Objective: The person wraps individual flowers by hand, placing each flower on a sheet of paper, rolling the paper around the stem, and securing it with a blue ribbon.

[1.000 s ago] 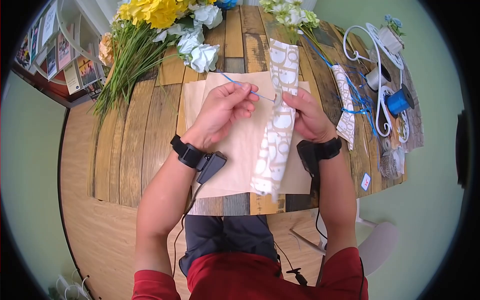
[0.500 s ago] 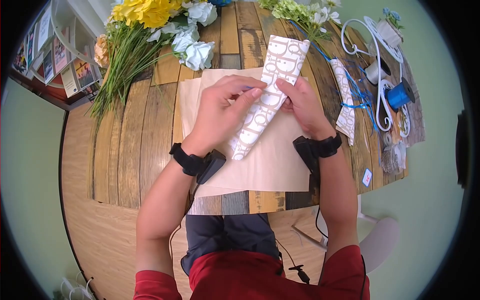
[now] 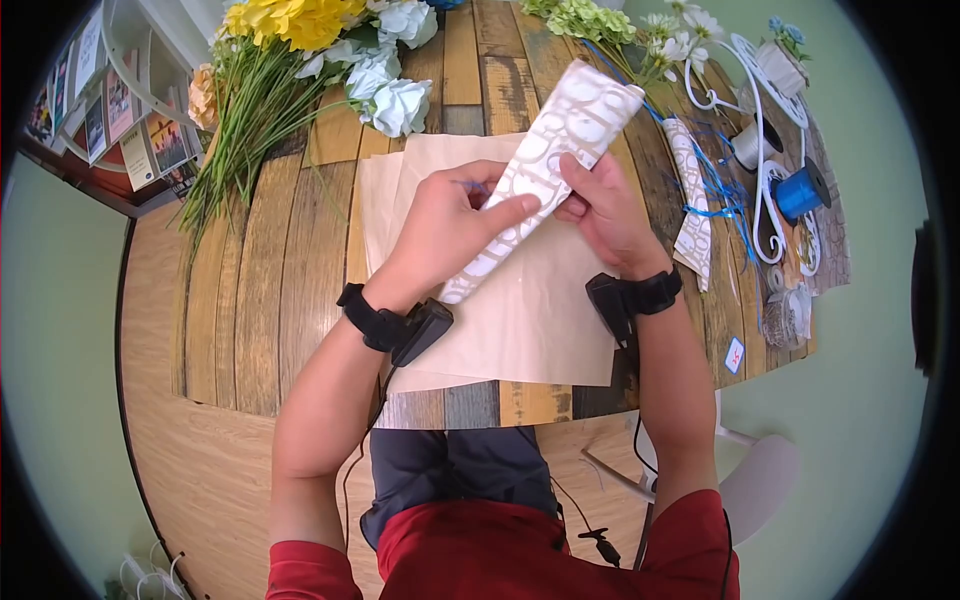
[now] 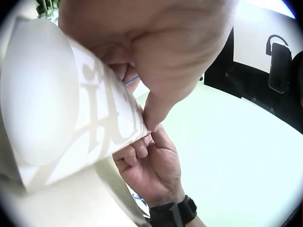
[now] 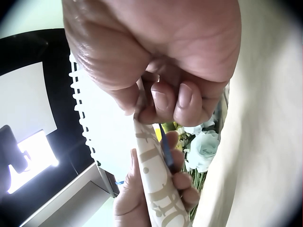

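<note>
A long, narrow folded sleeve of white wrapping paper [image 3: 575, 115] with a beige letter pattern is held tilted above the brown paper, its top to the upper right. My right hand [image 3: 612, 215] grips its right edge, thumb on the front and fingers curled behind. On the opposite edge, my left hand [image 3: 435, 220] holds it with the thumb across the front and the fingers behind. A bit of blue ribbon [image 3: 473, 187] shows at the left fingers. In the right wrist view, the blue ribbon [image 5: 166, 150] runs along the sleeve beside those fingers. The paper hides most left fingertips.
Brown paper sheets [image 3: 530, 330] lie on the wooden table. Long-stemmed yellow flowers [image 3: 290, 25] and pale blue flowers [image 3: 400, 105] lie at the back left. To the right are another wrapped sleeve [image 3: 690, 245] tied with blue ribbon, a blue ribbon spool [image 3: 797, 197] and a white scrolled stand [image 3: 757, 190].
The sleeve has tilted over to the right at its top. My left hand, which pinched the blue ribbon beside the paper, has moved right onto the sleeve. The right hand keeps its grip.
</note>
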### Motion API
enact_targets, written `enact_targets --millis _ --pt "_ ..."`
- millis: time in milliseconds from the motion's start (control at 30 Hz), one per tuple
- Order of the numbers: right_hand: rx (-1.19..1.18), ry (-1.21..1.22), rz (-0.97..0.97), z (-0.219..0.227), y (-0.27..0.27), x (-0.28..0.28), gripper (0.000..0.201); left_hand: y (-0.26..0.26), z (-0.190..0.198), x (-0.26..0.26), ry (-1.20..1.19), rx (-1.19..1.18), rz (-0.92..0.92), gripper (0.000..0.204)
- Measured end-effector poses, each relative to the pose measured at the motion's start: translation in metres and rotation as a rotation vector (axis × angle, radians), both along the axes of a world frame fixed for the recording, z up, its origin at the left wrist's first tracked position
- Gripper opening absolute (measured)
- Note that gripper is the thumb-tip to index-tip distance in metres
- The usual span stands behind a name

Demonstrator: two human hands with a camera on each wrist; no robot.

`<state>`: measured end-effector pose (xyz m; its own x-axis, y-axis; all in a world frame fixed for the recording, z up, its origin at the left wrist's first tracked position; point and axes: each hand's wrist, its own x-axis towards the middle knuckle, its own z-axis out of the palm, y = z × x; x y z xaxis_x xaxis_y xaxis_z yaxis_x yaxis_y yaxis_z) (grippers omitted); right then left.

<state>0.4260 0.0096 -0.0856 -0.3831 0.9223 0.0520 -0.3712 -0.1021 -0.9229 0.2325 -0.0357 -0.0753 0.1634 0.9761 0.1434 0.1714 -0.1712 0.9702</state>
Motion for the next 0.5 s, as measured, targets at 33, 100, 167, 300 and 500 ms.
enact_targets --millis 33,100,167,300,500 --pt "0.009 0.013 0.018 0.001 0.000 0.001 0.020 0.001 0.001 -0.002 -0.108 -0.182 -0.029 0.028" --pt "-0.013 0.049 0.050 -0.002 0.003 0.006 0.021 0.001 0.002 -0.002 -0.182 -0.198 -0.033 0.024" --pt "-0.034 0.085 0.080 -0.003 0.004 0.008 0.021 0.001 0.003 -0.004 -0.256 -0.213 -0.038 0.020" --pt "-0.002 0.129 0.079 0.002 0.007 0.011 0.019 -0.003 0.009 -0.008 0.153 0.188 0.135 0.010" --pt "0.030 0.002 0.110 0.001 0.005 0.010 0.021 -0.010 0.012 -0.008 0.769 0.772 0.214 0.011"
